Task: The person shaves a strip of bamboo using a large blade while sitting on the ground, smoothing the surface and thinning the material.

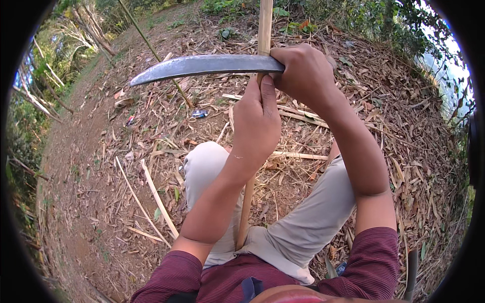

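A long pale stick point(264, 31), which looks like split bamboo, stands nearly upright before me. Its lower end rests between my thighs, and its top runs out of the view. My left hand point(256, 118) is closed round it just below the blade, thumb pressed along it. My right hand point(305, 73) grips a machete with a broad, slightly curved grey blade point(202, 65); the fingers hide its handle. The blade lies crosswise over the stick, its tip toward the left. Both hands are close together, almost touching at the stick.
Pale split strips point(159, 199) lie on the ground left of my knees, and more strips point(303, 117) lie ahead. A thin green stem point(146, 40) slants down at the upper left. A small blue wrapper point(200, 114) sits among dry leaves. Bushes point(394, 25) border the slope.
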A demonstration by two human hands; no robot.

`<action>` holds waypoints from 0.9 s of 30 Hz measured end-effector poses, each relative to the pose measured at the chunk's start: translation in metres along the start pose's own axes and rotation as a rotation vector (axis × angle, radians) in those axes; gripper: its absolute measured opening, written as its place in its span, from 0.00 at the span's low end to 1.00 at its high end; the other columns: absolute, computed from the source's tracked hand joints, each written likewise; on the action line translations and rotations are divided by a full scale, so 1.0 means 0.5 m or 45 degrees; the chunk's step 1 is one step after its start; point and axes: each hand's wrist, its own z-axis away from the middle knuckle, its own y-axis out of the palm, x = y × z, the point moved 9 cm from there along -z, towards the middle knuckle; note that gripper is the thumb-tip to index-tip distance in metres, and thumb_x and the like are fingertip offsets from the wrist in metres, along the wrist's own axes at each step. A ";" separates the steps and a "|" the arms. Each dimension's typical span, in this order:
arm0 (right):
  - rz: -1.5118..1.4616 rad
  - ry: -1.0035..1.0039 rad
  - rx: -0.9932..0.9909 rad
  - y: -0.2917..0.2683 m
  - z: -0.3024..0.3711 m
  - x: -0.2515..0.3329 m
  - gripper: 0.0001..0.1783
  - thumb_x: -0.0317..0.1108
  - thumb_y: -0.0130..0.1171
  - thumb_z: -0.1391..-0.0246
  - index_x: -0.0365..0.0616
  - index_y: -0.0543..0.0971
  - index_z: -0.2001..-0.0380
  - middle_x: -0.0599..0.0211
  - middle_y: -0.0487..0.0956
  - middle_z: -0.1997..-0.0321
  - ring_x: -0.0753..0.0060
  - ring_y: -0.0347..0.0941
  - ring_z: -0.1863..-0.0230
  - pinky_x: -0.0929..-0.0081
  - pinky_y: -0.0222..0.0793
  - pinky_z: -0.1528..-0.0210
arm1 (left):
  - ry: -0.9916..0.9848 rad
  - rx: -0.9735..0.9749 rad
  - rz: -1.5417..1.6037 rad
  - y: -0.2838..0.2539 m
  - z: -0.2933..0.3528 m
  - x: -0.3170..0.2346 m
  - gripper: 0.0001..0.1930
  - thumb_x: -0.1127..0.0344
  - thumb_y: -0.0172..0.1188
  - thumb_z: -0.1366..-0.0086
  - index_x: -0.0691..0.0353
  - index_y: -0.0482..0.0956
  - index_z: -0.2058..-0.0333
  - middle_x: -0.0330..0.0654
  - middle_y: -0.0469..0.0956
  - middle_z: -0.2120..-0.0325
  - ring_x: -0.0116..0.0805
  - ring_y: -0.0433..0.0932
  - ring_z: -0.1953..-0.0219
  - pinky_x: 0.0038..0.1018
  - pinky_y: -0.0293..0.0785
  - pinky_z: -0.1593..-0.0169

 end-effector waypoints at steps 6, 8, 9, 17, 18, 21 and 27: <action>0.015 0.079 0.198 0.045 -0.012 -0.045 0.05 0.34 0.61 0.62 0.49 0.81 0.78 0.62 0.79 0.79 0.55 0.78 0.73 0.59 0.74 0.68 | 0.015 -0.061 -0.296 0.023 -0.010 0.007 0.17 0.58 0.41 0.25 0.67 0.72 0.58 0.54 0.74 0.81 0.55 0.75 0.79 0.46 0.65 0.72; -0.018 0.062 0.194 0.052 -0.021 -0.050 0.05 0.31 0.61 0.66 0.48 0.79 0.78 0.62 0.78 0.79 0.53 0.77 0.74 0.58 0.71 0.70 | 0.043 -0.096 -0.289 0.025 -0.014 0.014 0.17 0.58 0.41 0.25 0.67 0.72 0.58 0.53 0.74 0.82 0.52 0.75 0.79 0.45 0.65 0.73; -0.040 0.045 0.163 0.052 -0.026 -0.048 0.05 0.31 0.61 0.66 0.48 0.79 0.79 0.63 0.78 0.80 0.54 0.77 0.74 0.58 0.71 0.70 | -0.014 -0.063 -0.307 0.024 -0.020 0.024 0.17 0.58 0.41 0.25 0.67 0.72 0.59 0.52 0.73 0.82 0.50 0.74 0.80 0.44 0.65 0.73; 0.090 -0.120 0.024 0.062 -0.057 -0.030 0.04 0.35 0.60 0.62 0.51 0.81 0.78 0.61 0.79 0.80 0.55 0.78 0.73 0.59 0.74 0.68 | 0.027 -0.107 -0.232 -0.018 -0.027 0.033 0.17 0.58 0.42 0.25 0.68 0.71 0.61 0.44 0.69 0.84 0.38 0.70 0.84 0.37 0.63 0.77; 0.102 -0.133 -0.003 0.066 -0.060 -0.036 0.04 0.35 0.60 0.61 0.51 0.81 0.78 0.61 0.79 0.80 0.55 0.78 0.73 0.59 0.74 0.68 | 0.013 -0.113 -0.205 -0.025 -0.026 0.032 0.17 0.57 0.42 0.25 0.68 0.71 0.62 0.42 0.68 0.85 0.34 0.68 0.84 0.36 0.62 0.77; -0.130 0.569 -0.072 0.058 -0.080 -0.279 0.12 0.36 0.57 0.50 0.43 0.79 0.82 0.64 0.78 0.85 0.63 0.74 0.82 0.61 0.73 0.73 | -0.173 -0.004 -0.030 -0.043 0.011 0.007 0.17 0.55 0.43 0.25 0.64 0.69 0.67 0.34 0.64 0.85 0.23 0.64 0.84 0.27 0.60 0.79; -0.145 0.713 -0.057 0.060 0.032 -0.374 0.16 0.39 0.60 0.54 0.39 0.75 0.87 0.56 0.75 0.85 0.58 0.74 0.79 0.63 0.71 0.69 | -0.161 0.224 0.528 -0.017 -0.012 0.037 0.16 0.53 0.41 0.24 0.58 0.68 0.65 0.26 0.56 0.85 0.15 0.53 0.87 0.18 0.51 0.85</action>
